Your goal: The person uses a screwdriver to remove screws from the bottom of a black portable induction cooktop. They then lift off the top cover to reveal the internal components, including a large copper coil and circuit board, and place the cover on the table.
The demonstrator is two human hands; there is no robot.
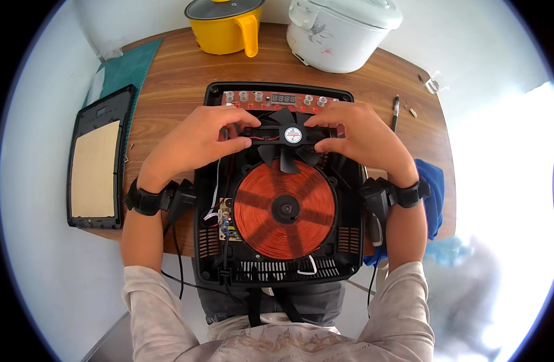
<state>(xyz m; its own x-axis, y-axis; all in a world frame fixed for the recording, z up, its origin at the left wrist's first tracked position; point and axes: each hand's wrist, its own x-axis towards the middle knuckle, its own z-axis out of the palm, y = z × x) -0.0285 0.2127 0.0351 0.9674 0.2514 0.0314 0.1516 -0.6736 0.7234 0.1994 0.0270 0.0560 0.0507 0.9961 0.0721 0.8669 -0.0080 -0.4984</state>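
Observation:
An opened induction cooker lies in front of me, its black shell holding a round copper coil and a red display board. Above the coil's far edge I hold a black cooling fan by its crossbar, a round white label at its hub. My left hand pinches the bar's left end between thumb and fingers. At the other end, my right hand grips it the same way. A small circuit board sits left of the coil, with thin wires beside it.
A black cover panel with a tan sheet leans over the table's left edge on a green mat. At the back stand a yellow pot and a white rice cooker. A pen-like tool and blue cloth lie right.

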